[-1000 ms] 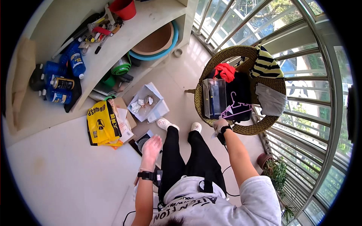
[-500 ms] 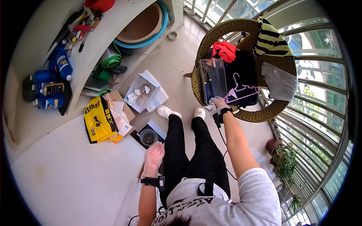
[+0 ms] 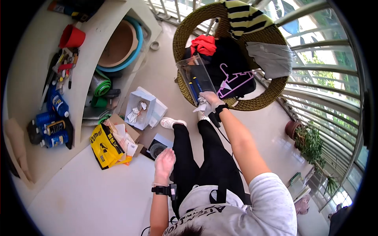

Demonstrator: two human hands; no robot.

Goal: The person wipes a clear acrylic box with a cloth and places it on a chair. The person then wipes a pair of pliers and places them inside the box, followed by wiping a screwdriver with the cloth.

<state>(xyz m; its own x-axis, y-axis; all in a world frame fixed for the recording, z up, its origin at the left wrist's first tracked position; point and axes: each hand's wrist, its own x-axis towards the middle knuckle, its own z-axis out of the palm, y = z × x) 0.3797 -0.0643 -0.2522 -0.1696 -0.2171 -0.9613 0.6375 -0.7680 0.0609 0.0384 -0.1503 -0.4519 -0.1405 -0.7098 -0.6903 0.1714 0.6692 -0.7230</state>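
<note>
My right hand [image 3: 211,99], in a thin clear glove, grips the near end of a clear plastic box [image 3: 202,72] over the wicker chair's near-left rim. Blue-and-yellow stick-like items [image 3: 195,84] lie inside the box. A crumpled whitish piece [image 3: 202,106], perhaps cloth or tissue, shows under the fingers of that hand. My left hand [image 3: 164,163], also gloved, hangs by my left leg with loosely extended fingers and nothing visible in it. Beneath it is a dark round mesh container [image 3: 157,149], partly covered by the hand.
The wicker chair [image 3: 264,104] bears a pink hanger [image 3: 238,83], red cloth [image 3: 204,45], dark clothing, a grey cloth [image 3: 271,59] and a striped cloth [image 3: 248,17]. On the floor are a white box [image 3: 138,118] with crumpled paper and a yellow bag [image 3: 104,147]. A potted plant [image 3: 309,143] stands right.
The view has shifted, so the chair appears farther up and left. My right hand still grips the box, which is now more tilted in view. My left hand stays low by my leg.
</note>
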